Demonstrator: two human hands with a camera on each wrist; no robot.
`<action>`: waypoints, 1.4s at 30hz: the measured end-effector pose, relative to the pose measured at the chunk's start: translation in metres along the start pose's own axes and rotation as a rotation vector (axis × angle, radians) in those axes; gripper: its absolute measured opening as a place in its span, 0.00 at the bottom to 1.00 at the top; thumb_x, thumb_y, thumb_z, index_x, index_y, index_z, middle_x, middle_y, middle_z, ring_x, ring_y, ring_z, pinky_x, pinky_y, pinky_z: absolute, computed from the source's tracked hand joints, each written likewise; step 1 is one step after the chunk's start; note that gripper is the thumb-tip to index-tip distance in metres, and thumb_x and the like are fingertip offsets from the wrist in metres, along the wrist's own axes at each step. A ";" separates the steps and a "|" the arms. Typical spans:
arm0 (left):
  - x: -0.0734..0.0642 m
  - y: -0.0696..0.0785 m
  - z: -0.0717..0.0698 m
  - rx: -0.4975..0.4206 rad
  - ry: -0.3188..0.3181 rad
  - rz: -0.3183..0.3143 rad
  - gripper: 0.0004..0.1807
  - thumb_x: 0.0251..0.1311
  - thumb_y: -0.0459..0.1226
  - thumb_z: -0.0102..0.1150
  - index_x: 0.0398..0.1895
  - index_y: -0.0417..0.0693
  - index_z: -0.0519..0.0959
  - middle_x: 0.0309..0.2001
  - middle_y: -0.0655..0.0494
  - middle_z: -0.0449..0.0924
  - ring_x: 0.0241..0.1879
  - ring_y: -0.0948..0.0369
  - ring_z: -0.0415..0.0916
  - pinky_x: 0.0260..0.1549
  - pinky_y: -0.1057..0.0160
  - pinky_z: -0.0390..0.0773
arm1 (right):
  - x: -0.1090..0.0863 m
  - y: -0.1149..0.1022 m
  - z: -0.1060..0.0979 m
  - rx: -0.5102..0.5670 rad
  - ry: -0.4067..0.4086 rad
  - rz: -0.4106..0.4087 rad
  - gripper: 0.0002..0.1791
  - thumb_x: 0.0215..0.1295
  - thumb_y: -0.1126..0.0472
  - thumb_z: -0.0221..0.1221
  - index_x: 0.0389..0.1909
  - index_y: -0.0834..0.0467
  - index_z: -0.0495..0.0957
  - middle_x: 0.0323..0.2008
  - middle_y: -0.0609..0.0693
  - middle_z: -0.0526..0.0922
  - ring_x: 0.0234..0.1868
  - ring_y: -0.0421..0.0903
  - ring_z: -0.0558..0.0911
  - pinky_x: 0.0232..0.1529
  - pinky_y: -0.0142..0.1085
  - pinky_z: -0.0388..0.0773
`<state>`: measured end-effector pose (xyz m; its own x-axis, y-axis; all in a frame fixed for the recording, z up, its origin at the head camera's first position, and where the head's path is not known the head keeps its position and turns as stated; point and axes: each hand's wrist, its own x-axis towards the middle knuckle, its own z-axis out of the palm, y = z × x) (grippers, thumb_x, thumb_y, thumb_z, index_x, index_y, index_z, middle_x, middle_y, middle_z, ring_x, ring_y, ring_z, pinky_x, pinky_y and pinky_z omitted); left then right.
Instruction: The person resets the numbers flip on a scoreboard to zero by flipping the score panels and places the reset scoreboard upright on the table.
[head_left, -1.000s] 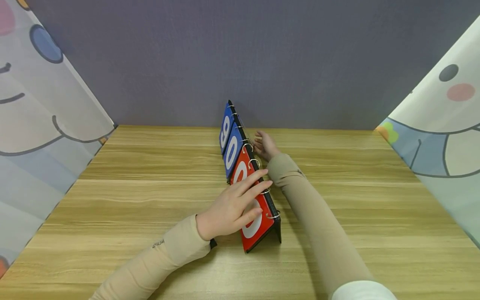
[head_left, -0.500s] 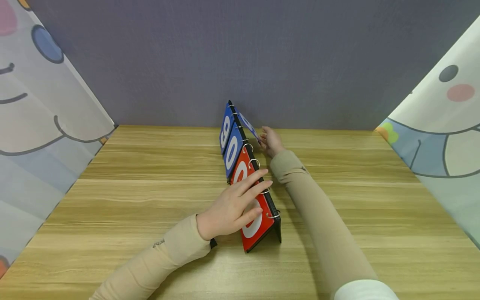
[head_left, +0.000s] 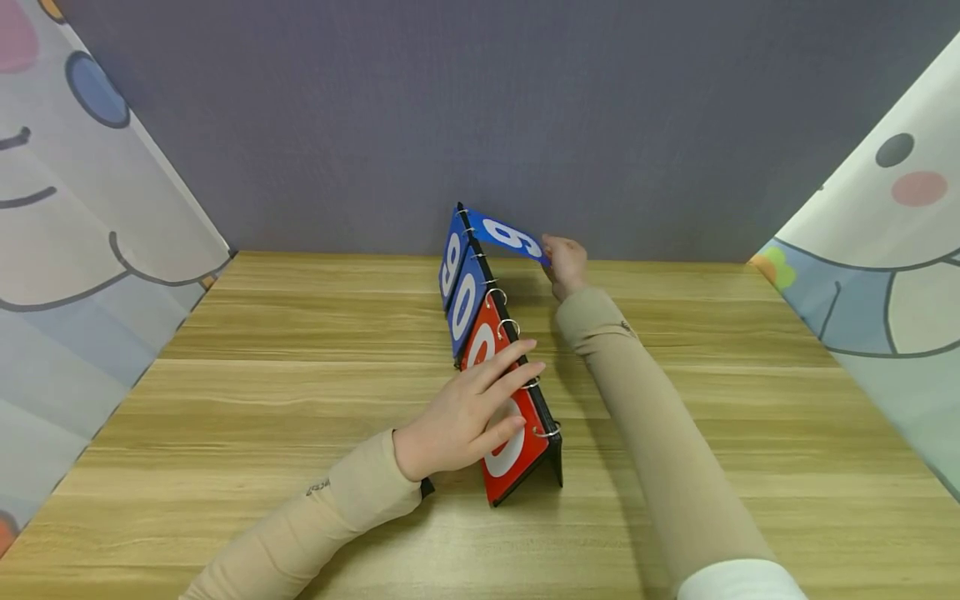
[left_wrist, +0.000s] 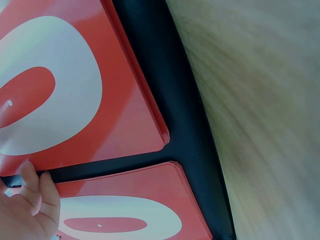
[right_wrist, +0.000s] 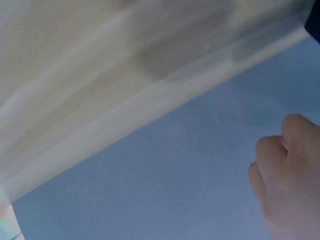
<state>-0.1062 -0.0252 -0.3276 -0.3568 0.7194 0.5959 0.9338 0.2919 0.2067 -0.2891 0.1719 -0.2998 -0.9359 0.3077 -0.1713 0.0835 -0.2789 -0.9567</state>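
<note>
A tent-shaped flip scoreboard (head_left: 543,408) stands on the table, with blue number cards at its far end and red ones nearer. My left hand (head_left: 468,408) rests over the red cards, fingers spread and reaching across the ringed top edge. In the left wrist view its fingers (left_wrist: 49,200) lie on the red cards (left_wrist: 115,115), which show 0. My right hand (head_left: 566,258) pinches the free edge of a blue card (head_left: 510,237) marked like a 9. That card is raised on its rings, out to the right. The right wrist view shows the curled right hand (right_wrist: 295,170) without the card.
The scoreboard stands on a wood-grain table (head_left: 262,400). A grey-blue partition (head_left: 337,133) rises behind its far edge. Cartoon-printed panels flank both sides, one at the left (head_left: 67,250) and one at the right (head_left: 900,267).
My right hand has taken the blue card from the scoreboard's right face and swung it up and outward to the right. The left hand stays in place.
</note>
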 end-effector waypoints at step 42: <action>0.000 0.001 0.000 0.073 0.027 -0.004 0.32 0.73 0.54 0.24 0.66 0.44 0.63 0.71 0.46 0.55 0.55 0.54 0.61 0.56 0.53 0.57 | -0.036 -0.056 0.042 -0.162 -0.317 -0.397 0.28 0.64 0.70 0.57 0.64 0.60 0.62 0.57 0.59 0.73 0.56 0.49 0.75 0.57 0.38 0.74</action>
<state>-0.1054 -0.0252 -0.3277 -0.3587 0.7009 0.6165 0.9277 0.3408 0.1523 -0.2745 0.1377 -0.2300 -0.9615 0.0638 0.2672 -0.2703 -0.0454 -0.9617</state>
